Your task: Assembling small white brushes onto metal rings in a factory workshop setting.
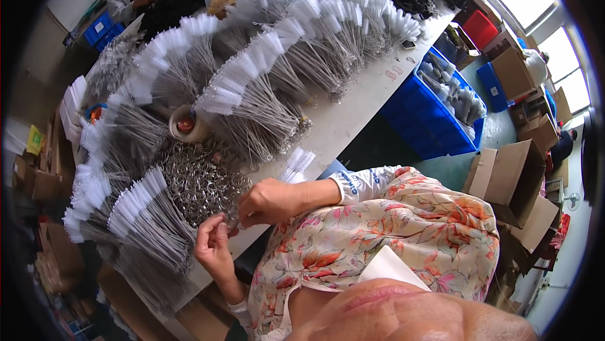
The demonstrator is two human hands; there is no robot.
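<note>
While both hands meet at the table edge, left hand point(213, 245) has thumb + forefinger pinched on sth small, prob. a thin wire piece, too small to tell. Right hand point(270, 200) is curled, fingertips closed near the same spot, at 1 o'clock from the left; what it grips can't be made out. Just at 11 o'clock lies a heap of shiny metal rings point(200, 177), thin, round, tangled. Around it fan bundles of brushes point(249, 83): twisted wire stems, white bristly tips. Tape roll point(187, 124) sits at 12 o'clock of the rings. White table point(368, 98), smooth. Blue bin point(435, 120) + cardboard boxes point(510, 174) at 3 o'clock; cluttered workshop w/ windows.
</note>
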